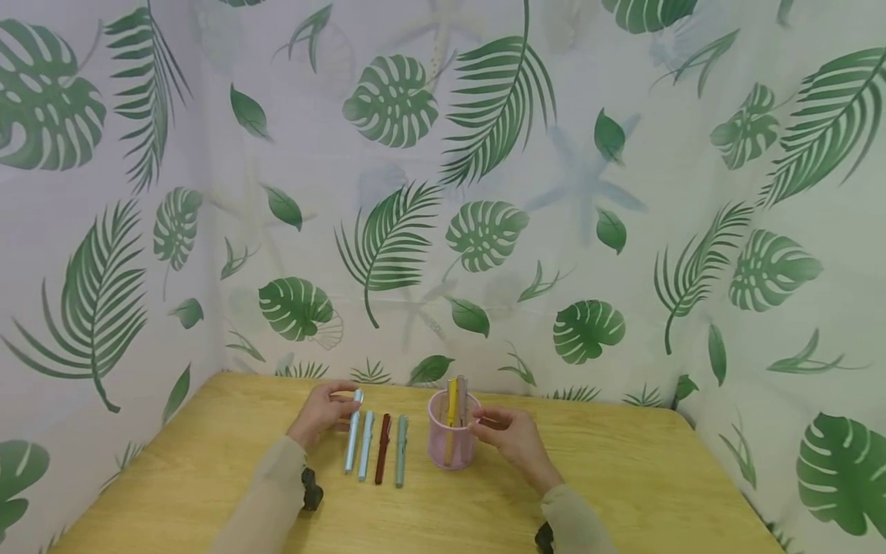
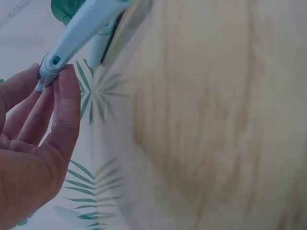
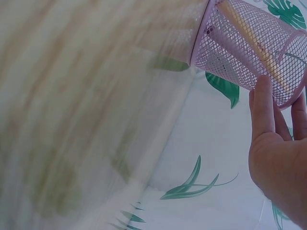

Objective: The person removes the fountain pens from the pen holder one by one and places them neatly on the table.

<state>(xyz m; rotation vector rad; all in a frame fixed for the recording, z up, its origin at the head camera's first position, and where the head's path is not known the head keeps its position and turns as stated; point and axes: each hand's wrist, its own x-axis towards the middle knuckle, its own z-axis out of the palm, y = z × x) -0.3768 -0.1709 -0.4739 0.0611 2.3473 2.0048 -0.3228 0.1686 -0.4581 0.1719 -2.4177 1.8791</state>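
Observation:
Between thumb and fingertips, my left hand (image 1: 327,409) pinches the far end of a light blue pen (image 1: 351,442), the leftmost of a row. In the left wrist view that pen (image 2: 79,38) slants up from the fingertips, its clip end between them. Beside it lie another light blue pen (image 1: 365,446), a dark red pen (image 1: 383,450) and a grey-green pen (image 1: 401,452). My right hand (image 1: 512,438) holds the right side of a pink mesh pen holder (image 1: 438,446) near its rim, the thumb against the mesh (image 3: 230,52) in the right wrist view.
A yellow pen (image 1: 453,396) and a greyish-mauve pen (image 1: 462,392) stand in the holder. The wooden table (image 1: 277,531) ends at the back against a leaf-patterned curtain (image 1: 498,323), which also runs along both sides.

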